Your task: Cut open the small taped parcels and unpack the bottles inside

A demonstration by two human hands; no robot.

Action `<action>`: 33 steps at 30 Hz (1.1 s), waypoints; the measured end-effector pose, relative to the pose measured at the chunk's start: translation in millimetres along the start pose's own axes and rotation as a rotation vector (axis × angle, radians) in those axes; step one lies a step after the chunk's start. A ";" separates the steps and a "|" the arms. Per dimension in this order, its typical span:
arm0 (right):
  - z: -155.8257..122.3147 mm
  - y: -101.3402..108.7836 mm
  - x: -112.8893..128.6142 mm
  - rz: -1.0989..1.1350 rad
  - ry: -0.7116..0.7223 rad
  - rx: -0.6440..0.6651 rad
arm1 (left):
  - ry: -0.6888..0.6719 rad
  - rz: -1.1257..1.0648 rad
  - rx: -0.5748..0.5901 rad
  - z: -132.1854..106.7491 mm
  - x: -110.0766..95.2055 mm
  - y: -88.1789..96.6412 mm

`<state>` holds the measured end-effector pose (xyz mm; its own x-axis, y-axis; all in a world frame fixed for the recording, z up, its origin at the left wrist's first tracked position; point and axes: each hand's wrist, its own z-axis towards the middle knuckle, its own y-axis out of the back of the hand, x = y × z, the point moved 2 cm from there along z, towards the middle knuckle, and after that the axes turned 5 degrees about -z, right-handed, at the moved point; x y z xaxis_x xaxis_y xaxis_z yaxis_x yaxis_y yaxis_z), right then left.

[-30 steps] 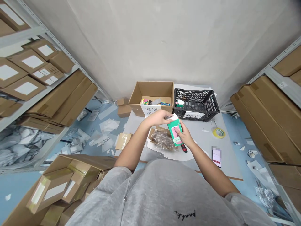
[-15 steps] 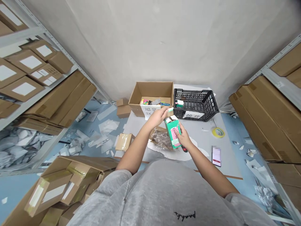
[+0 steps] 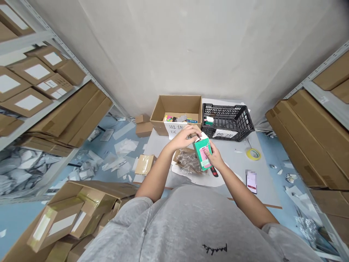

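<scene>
In the head view my right hand [image 3: 214,156] is wrapped round a small green carton [image 3: 201,150] with a pink picture on its front. The carton is tilted, its top open and its white flaps [image 3: 203,136] raised. My left hand [image 3: 188,136] is at that opening, its fingers bent over the edge by the flaps. What its fingertips pinch, if anything, is hidden. Beneath the carton lies clear plastic wrap [image 3: 188,160] in an opened brown package. A red and black cutter [image 3: 214,172] shows just below the carton.
Behind my hands stand a cardboard box [image 3: 160,125] of small goods and a black plastic crate [image 3: 231,135], both with paper signs. Yellow tape [image 3: 253,154] and a phone [image 3: 251,182] lie to the right. A small taped box [image 3: 145,164] is at left. Shelves of cartons flank the table [image 3: 261,189].
My left hand has moved down from above the carton, where it held a white and green piece, to the opening. The carton has shifted slightly right in my right hand.
</scene>
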<state>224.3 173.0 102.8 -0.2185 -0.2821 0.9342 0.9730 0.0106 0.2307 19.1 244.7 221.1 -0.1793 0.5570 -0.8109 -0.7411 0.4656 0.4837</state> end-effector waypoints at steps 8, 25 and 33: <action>-0.1 0.4 1.1 0.038 -0.013 0.037 | 0.088 -0.108 -0.010 -4.8 5.5 8.1; 6.5 18.6 2.2 0.032 -0.114 0.219 | 0.156 -0.277 0.235 -9.4 19.8 -0.3; 9.3 33.9 9.0 -0.037 -0.147 0.368 | 0.108 -0.055 0.303 -13.3 40.7 -17.0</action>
<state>254.6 179.8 121.6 -0.2872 -0.1487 0.9462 0.8784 0.3532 0.3221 15.8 250.3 175.4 -0.2243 0.4568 -0.8609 -0.5282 0.6854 0.5013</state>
